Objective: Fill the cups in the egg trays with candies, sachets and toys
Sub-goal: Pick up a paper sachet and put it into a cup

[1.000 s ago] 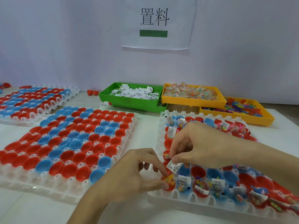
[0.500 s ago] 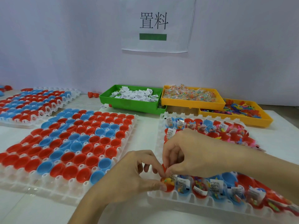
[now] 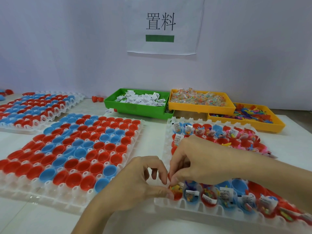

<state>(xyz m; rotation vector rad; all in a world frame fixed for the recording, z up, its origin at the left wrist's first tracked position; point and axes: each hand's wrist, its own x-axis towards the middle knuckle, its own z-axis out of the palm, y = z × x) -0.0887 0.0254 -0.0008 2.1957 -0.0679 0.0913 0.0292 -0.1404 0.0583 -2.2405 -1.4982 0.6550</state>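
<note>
Left hand (image 3: 135, 186): thumb and forefinger pinch the red cup (image 3: 176, 193) at the near-left corner of the right tray (image 3: 168, 204).
Right hand (image 3: 194, 161): fingertips pinch a sachet (image 3: 181, 184) — over that cup, touching its candy.
Left tray (image 3: 59, 198): cups bare.
Bench (image 3: 152, 124): bins at the back.

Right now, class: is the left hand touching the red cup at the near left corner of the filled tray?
Touching. The head view shows the left hand with its thumb tip pressed against the outer rim of the red cup, with no gap visible between them.
</note>
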